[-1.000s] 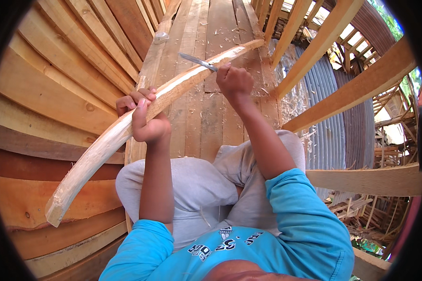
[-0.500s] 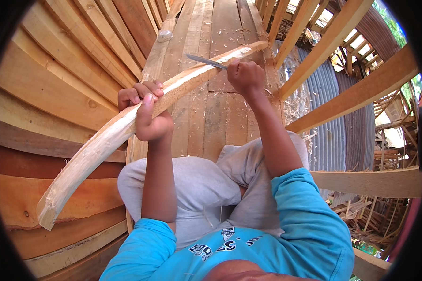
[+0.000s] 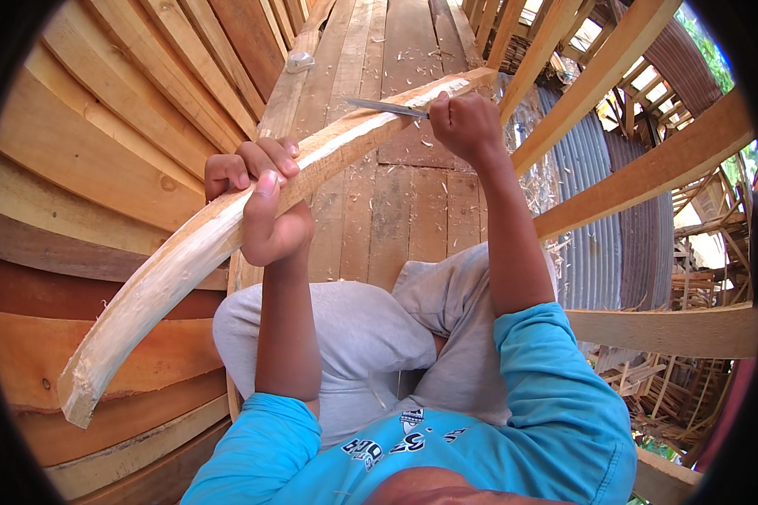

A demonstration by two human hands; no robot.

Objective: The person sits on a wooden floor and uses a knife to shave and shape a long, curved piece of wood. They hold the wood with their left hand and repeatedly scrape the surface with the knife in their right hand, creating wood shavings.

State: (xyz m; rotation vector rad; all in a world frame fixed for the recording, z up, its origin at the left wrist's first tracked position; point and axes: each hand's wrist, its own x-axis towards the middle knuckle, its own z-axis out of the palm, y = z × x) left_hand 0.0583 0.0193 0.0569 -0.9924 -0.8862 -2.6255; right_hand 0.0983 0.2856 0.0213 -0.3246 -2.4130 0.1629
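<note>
a thin grey metal knife (image 3: 389, 108) has its handle hidden in the right hand (image 3: 470, 128), clenched around it; its blade crosses a long pale wooden stick (image 3: 156, 278) with a rough white side; the left hand (image 3: 265, 210) grips the stick, slanted over brown wooden boards (image 3: 387, 223); a small see-through thing (image 3: 300, 61) is hard to make out

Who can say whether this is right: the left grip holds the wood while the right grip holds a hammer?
Not a hammer: the left grip holds the wood while the right grip holds a knife, as the head view shows.
</note>
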